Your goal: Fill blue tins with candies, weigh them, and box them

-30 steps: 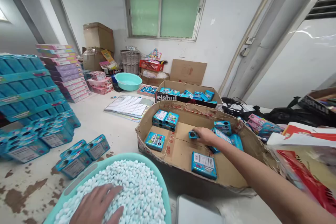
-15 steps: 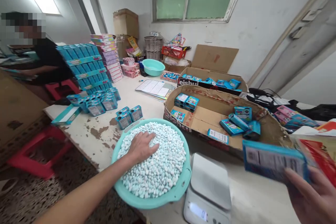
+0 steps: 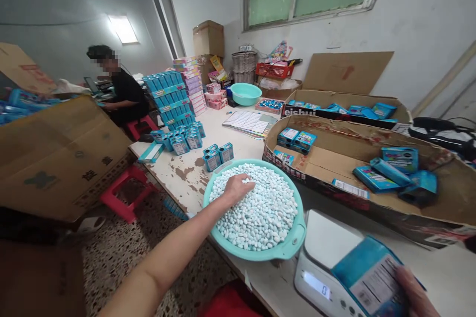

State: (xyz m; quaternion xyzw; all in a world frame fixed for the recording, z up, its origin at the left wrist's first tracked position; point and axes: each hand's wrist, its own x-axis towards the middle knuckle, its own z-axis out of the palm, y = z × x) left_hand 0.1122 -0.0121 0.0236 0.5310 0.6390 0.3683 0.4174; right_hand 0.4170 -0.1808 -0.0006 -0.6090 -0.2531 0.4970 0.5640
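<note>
from where i stand, the box [image 3: 374,280] is in the person's right hand [image 3: 416,290], low at the near right, tilted with its printed white panel showing, and it overlaps a corner of the scale [image 3: 330,237] from here; i can't tell whether the two touch. that hand is clamped on the box at its outer side, though part of the hand runs out of view. the box looks light and thin-walled, stiff enough to keep its flat faces, with a gloss that could slide under dry fingers. i'd take it by the two narrow sides, thumb opposite fingers, and spare the broad faces, which would probably dent under a hard squeeze. the left hand [image 3: 235,189] lies on the heap of pellets [image 3: 262,210] in the basin [image 3: 256,256], thumb apart from the forefinger; the other fingertips are hard to make out, so i can't say whether it has hold of any. each pellet must weigh next to nothing, smooth and apt to roll, better scooped with a cupped palm than pinched. the full basin would be heavy, best held by its rim.
</note>
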